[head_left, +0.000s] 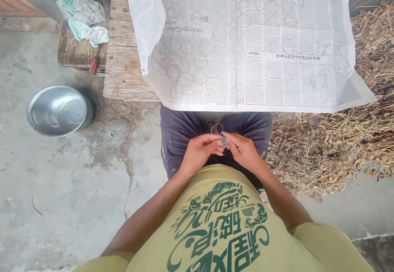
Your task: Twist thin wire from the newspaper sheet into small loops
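Note:
A thin wire loop (217,124) stands up between my hands, close above my lap. My left hand (199,152) is closed, its thumb and fingers pinched at the base of the loop. From the other side my right hand (246,151) is also closed, its forefinger at the loop's right end. A small grey piece (224,141) shows between the fingertips; its kind is too small to make out. In front of my knees, many bent wire shapes (191,79) lie spread over a newspaper (273,87).
The newspaper covers most of a wooden table (123,58) and hangs past its near edge. At left stand a metal basin (58,110) on the concrete floor and a low stool (69,52) with gloves (89,33) and a red-handled tool (94,64). Dry plant stalks (326,149) lie at right.

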`<state>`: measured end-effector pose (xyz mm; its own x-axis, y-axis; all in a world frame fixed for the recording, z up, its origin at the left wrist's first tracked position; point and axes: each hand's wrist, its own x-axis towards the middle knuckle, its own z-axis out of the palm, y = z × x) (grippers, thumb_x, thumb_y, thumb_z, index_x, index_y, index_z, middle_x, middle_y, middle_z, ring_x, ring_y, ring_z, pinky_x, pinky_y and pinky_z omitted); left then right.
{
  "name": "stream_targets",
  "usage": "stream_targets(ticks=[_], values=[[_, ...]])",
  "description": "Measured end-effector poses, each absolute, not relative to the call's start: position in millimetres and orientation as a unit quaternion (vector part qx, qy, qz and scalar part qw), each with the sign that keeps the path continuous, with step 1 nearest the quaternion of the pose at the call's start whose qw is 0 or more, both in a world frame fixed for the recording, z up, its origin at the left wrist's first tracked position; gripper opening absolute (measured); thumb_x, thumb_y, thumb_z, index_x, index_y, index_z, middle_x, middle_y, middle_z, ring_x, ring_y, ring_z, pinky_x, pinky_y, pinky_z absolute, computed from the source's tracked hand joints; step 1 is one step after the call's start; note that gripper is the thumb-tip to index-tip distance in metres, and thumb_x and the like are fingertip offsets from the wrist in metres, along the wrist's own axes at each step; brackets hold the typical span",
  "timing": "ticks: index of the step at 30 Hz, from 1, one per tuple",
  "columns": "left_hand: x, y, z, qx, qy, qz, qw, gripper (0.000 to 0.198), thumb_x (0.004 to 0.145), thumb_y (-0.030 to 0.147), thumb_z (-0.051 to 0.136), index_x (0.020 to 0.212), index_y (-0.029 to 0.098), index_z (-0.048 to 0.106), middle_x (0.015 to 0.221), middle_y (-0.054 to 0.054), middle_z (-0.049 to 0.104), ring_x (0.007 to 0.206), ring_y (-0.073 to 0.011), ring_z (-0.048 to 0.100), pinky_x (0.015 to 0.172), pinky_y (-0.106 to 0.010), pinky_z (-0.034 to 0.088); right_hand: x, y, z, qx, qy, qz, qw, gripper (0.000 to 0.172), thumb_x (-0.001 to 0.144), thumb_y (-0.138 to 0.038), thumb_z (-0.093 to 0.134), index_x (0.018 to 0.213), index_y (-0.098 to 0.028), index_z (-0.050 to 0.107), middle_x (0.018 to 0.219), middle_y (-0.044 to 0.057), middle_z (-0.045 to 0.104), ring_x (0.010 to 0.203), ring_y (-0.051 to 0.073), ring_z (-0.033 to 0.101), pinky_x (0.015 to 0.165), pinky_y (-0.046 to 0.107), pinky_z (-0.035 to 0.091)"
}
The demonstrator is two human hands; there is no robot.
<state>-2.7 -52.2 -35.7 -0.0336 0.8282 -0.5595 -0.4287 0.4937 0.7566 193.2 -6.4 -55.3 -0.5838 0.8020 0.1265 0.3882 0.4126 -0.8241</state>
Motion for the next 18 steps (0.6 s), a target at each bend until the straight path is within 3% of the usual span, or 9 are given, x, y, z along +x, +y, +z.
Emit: stream_targets(ticks=[8,16,18], values=[[1.0,-52.4,-35.5,0.221,0.57,0.476,0.632,0.042,0.073,0.052,0.099,0.093,0.017,0.09,0.083,-0.006,0.083,0.069,-0.0171,0.076,0.067,-0.034,0.071,193.4,-9.5,-57.8,-0.375,-0.809,0.373,0.256,0.039,0.113,-0.017,0.047,0.141,-0.021,0.074,0.097,0.009,0.078,0.086,0.022,0.076,0.084,0.036,0.065],[1.8,-55.4,-33.3,0.237,0.58,0.459,0.63,0.038,0.077,0.049,0.095,0.094,0.016,0.089,0.082,-0.006,0.082,0.066,-0.0182,0.076,0.064,-0.035,0.071,188.9,-10.4,-62.6,-0.39,-0.798,0.37,0.273,0.037,0.114,-0.02,0.05,0.141,-0.024,0.075,0.124,0.011,0.084,0.109,0.024,0.082,0.101,0.041,0.067],[2.0,-55.4,-32.9,0.236,0.58,0.458,0.631,0.038,0.077,0.05,0.094,0.093,0.016,0.088,0.082,-0.007,0.082,0.065,-0.0182,0.076,0.063,-0.035,0.071,188.3,-11.0,-64.6,-0.394,-0.792,0.381,0.271,0.039,0.113,-0.019,0.049,0.141,-0.025,0.075,0.122,0.009,0.085,0.106,0.023,0.083,0.099,0.039,0.067]])
